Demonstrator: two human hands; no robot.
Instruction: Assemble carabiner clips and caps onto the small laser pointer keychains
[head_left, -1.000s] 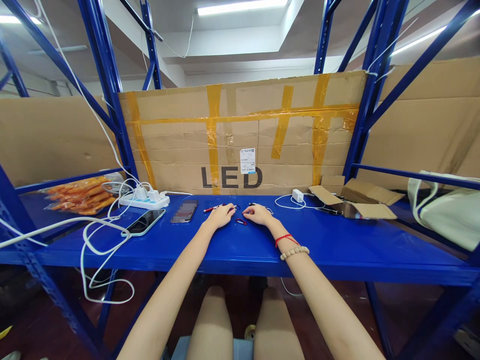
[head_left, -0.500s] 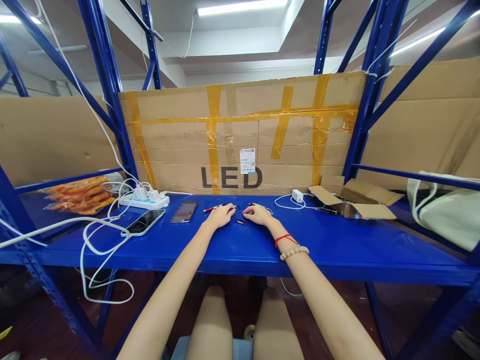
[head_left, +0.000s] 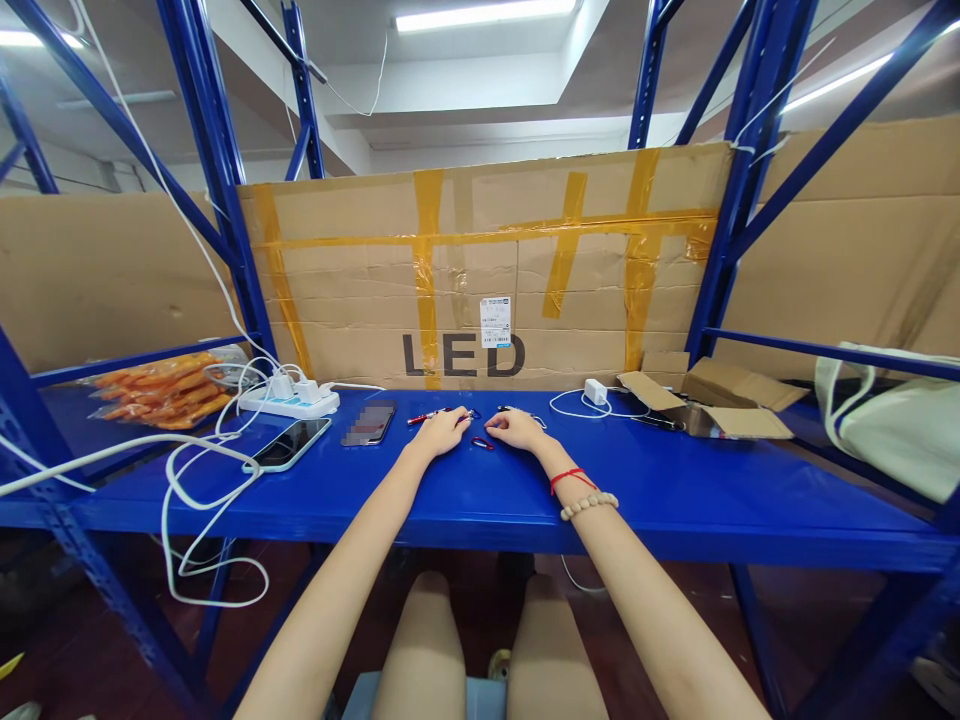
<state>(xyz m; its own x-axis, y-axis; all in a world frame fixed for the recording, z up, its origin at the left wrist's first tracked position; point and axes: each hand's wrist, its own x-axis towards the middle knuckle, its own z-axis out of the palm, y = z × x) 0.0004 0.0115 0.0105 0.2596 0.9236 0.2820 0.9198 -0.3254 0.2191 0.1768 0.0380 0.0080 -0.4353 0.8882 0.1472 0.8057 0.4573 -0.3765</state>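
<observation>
My left hand (head_left: 442, 432) rests palm down on the blue tabletop, fingers curled together. A red pen-like piece (head_left: 418, 418) sticks out behind it to the left, and a small dark piece (head_left: 474, 413) lies by its fingertips. Facing it, my right hand (head_left: 514, 429) has thumb and fingers drawn together in a pinch; a small red bit shows at the tips, too small to name. Between and just below both hands lies a red carabiner-like ring (head_left: 482, 444), apart from them. Dark and white slender items (head_left: 538, 422) show partly behind my right hand.
Left on the blue table (head_left: 480, 500) are a dark phone (head_left: 369, 424), a light-edged phone (head_left: 291, 445) and a white power strip (head_left: 292, 401) with looping cables. Rightward are a white charger (head_left: 595, 391) and an open carton (head_left: 731, 405). A cardboard sheet (head_left: 345, 290) stands behind.
</observation>
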